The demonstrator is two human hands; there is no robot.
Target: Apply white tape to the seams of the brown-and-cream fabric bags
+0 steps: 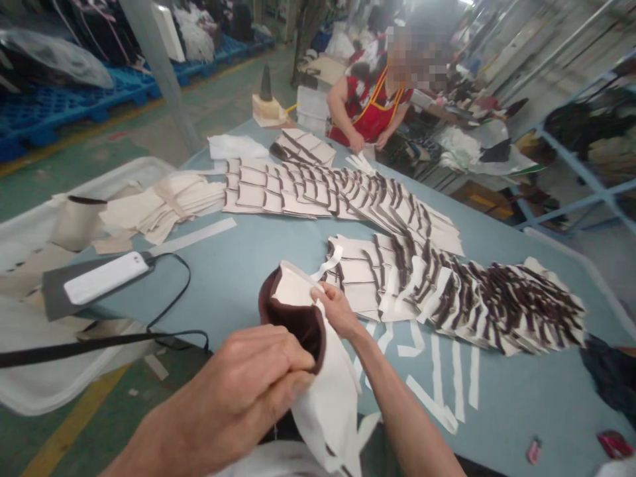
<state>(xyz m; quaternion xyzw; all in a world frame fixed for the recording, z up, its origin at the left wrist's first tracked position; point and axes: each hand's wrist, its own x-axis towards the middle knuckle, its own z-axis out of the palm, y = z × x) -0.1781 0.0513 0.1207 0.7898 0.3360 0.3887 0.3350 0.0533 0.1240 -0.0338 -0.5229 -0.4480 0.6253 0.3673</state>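
A cream fabric piece with a dark brown lining [330, 391], shaped like an open tube or a boot upper, is held up in front of me. My left hand [243, 377] is closed on its near brown edge, fingers over the rim and thumb outside. My right hand [335, 308] pinches the far rim. A short white strip [330, 263] sticks out beyond my right fingertips; whether it is attached to the piece I cannot tell. Just past my right hand lies a row of overlapping cream and brown pieces [360, 285], several with white strips on them.
Another long row of similar pieces [258, 189] crosses the blue table [238, 245]. Loose white strips [437, 371] lie at the right. A white power bank [106, 277] with a black cable is at the left, beside a white bin [30, 377]. A co-worker [370, 106] stands across the table.
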